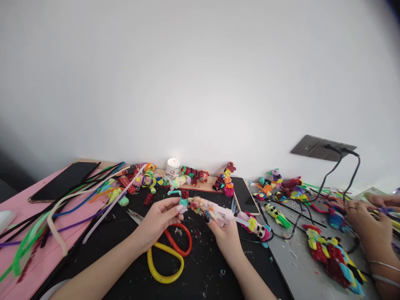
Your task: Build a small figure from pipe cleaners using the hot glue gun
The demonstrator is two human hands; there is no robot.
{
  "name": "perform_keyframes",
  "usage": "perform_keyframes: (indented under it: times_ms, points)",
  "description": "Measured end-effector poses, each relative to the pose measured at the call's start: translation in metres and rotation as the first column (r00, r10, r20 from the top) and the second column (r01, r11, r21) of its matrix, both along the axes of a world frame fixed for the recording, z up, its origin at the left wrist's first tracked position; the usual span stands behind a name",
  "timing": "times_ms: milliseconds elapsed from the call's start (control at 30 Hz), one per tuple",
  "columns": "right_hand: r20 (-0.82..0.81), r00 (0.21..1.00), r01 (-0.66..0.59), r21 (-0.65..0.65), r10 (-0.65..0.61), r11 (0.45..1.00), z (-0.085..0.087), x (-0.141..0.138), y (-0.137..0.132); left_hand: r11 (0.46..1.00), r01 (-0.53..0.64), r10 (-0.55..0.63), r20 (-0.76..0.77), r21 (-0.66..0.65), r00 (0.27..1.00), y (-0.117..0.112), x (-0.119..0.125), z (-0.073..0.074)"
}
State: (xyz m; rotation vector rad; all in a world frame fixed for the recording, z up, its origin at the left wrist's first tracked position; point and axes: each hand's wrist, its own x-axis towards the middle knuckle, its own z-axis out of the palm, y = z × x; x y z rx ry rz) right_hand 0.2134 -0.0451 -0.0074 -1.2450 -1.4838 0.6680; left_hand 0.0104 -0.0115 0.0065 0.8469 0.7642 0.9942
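Note:
My left hand pinches a small pipe-cleaner figure with a teal and pale body and a red glittery top. My right hand is wrapped around a glue gun whose body is crusted with colourful fuzz, its tip pointing left at the figure. Both hands hover just above a black mat. Under them lie scissors with one red and one yellow handle loop.
Loose pipe cleaners spread over the pink surface at left, beside a dark phone. Finished figures line the wall near a white candle. A second phone lies right of centre. Another person's hands work at right among cables.

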Motion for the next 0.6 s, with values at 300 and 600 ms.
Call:
perform_keyframes:
  times_ms: [300, 600]
  points:
    - [-0.024, 1.000, 0.010, -0.012, -0.011, 1.000, 0.0014, -0.0012, 0.0000, 1.000, -0.003, 0.004, 0.026, -0.009, 1.000, 0.0008, 0.0008, -0.0002]
    - [-0.029, 1.000, -0.001, -0.004, 0.001, 1.000, 0.0037, -0.0009, -0.0001, 0.999, 0.034, -0.035, 0.032, 0.024, 0.999, 0.0007, 0.0003, -0.0011]
